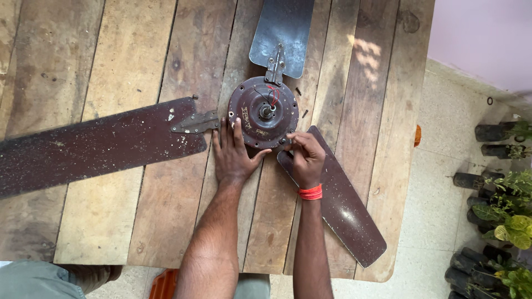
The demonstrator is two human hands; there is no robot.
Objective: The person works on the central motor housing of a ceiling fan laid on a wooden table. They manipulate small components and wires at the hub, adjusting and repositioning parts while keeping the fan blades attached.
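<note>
A dark brown ceiling fan motor [264,112] lies on a worn wooden table [111,66], red wires at its hub. My left hand [233,155] lies flat against the motor's lower left rim, fingers spread. My right hand [305,158], a red thread on its wrist, pinches at the bracket where a brown blade [343,210] meets the motor's lower right edge; whatever it pinches is hidden by the fingers. A second blade [282,30] is fastened at the top. A third long blade [94,147] lies to the left, its bracket [195,123] just apart from the motor.
Small dark screws [304,113] lie on the planks right of the motor. Potted plants in black bags [507,210] stand on the tiled floor [438,182] beyond the table's right edge. An orange object [163,285] shows below the table's near edge.
</note>
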